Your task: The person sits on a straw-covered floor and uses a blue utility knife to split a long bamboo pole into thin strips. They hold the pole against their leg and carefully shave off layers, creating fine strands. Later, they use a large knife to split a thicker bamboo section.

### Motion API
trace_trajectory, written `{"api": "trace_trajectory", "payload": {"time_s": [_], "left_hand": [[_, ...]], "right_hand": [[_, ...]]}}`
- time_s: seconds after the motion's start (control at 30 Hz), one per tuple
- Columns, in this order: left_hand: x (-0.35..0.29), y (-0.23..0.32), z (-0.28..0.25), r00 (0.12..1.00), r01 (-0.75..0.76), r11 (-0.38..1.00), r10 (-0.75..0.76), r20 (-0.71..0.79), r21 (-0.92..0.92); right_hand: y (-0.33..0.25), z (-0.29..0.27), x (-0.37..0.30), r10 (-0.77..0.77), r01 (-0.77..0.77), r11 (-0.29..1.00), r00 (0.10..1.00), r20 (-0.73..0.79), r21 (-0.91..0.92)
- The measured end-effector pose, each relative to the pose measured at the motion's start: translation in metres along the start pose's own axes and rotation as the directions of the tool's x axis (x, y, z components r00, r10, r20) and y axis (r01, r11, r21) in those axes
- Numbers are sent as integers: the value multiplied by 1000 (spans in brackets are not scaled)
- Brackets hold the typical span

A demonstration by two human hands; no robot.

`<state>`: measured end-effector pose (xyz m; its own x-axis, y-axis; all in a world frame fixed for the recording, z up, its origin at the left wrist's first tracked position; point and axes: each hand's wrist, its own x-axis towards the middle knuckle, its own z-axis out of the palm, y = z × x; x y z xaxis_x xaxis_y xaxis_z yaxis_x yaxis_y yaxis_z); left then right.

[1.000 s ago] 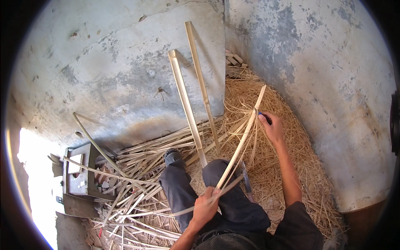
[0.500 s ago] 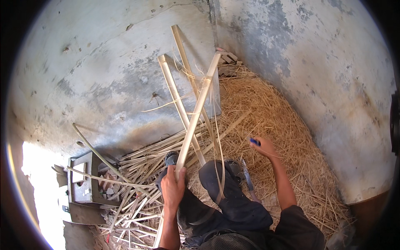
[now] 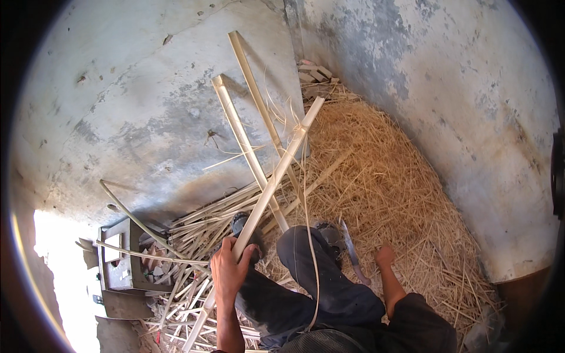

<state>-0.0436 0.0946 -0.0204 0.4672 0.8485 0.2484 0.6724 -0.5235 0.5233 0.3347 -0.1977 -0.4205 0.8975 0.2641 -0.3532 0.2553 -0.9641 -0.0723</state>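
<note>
My left hand (image 3: 228, 273) is wrapped round a long pale split bamboo strip (image 3: 268, 193), which slants up and away to the right across my left leg. Two more bamboo pieces, a nearer one (image 3: 241, 138) and a farther one (image 3: 254, 82), stand slanted by the wall behind it. A thin curling sliver (image 3: 312, 259) hangs down over my right thigh. Low over the straw on the right is my right hand (image 3: 385, 256), its fingers closed; whatever they hold is hidden. Between that hand and my right foot lies a long-bladed knife (image 3: 352, 250) on the shavings.
A big heap of straw-like shavings (image 3: 376, 159) fills the corner against the walls. Cut strips (image 3: 206, 215) pile up at left, beside a broken grey box (image 3: 120, 259) with rubble in it. Long curved canes (image 3: 132, 216) jut out there. Bricks (image 3: 318, 72) are stacked in the far corner.
My right hand has dropped back towards me, and the blue object seen in it before no longer shows. The left hand has shifted slightly left with the strip, whose far end has swung right and lower.
</note>
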Motion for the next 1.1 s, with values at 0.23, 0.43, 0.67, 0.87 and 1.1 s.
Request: {"api": "trace_trajectory", "payload": {"time_s": [0.23, 0.43, 0.67, 0.87, 1.1], "left_hand": [[7, -1, -3, 997, 22, 999, -25, 75, 49], [5, -7, -16, 997, 6, 989, -17, 73, 149], [5, -6, -40, 999, -38, 974, 29, 42, 225], [15, -1, -56, 990, -140, 938, 132, 49, 316], [44, 35, -98, 967, -170, 830, 37, 251, 531]], "right_hand": [[-34, 32, -23, -185, 172, 964, 982, 47, 203], [-32, 66, -49, 4, -20, 998, 967, 255, 59], [-24, 78, -59, -79, 52, 992, 966, 247, 114], [-13, 105, -48, -116, 114, 993, 933, 341, 26], [12, 78, -49, -376, 313, 925, 835, 401, 215]]}}
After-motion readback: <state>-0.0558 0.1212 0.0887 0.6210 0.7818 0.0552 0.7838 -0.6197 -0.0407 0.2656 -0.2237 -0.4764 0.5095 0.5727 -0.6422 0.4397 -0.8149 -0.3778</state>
